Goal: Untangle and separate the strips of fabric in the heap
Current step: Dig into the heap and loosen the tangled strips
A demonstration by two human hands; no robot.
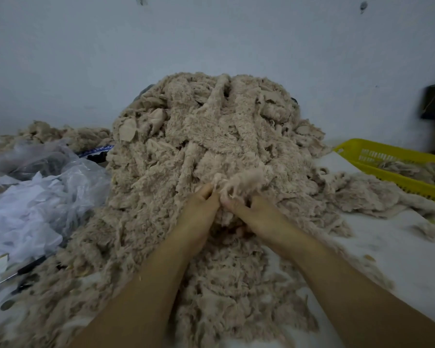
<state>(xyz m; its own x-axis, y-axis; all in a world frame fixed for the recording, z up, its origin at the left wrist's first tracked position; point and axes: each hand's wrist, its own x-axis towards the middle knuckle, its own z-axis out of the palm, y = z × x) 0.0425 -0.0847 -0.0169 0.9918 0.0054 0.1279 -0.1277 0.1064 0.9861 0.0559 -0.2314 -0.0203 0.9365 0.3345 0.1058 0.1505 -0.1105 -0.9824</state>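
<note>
Obs: the heap [211,136] of beige fleecy strips sits mid-worktop [387,249], piled high against the grey wall [211,33], its skirt spilling toward the person. Judgement: kept central so both arms reach it evenly

The yellow basket [362,156] stands on the person's right, near the heap's edge, with some beige strips lying in it. It is likely the drop point for freed pieces, but I cannot confirm this. A loose run of fabric [377,197] lies on the worktop between heap and basket. Crumpled plastic bags [35,197] lie on the left, touching the heap's flank

Hands: the left hand [199,214] and right hand [256,217] meet at the near face of the heap, close together. Both work one tuft-ended strip [239,180] that rises just above them

Left fingers [206,191]: curled, thumb and forefinger pinching the strip's near end

Right fingers [232,205]: bent, thumb and forefinger closed on the same strip, just beside the left pinch. The remaining ones tuck down into the pile and are hidden. Neither hand is slack

Judgement: two pinches set this near each other suit teasing a snag apart, not a long pull. The heap is large, so the task looks far from done
</note>
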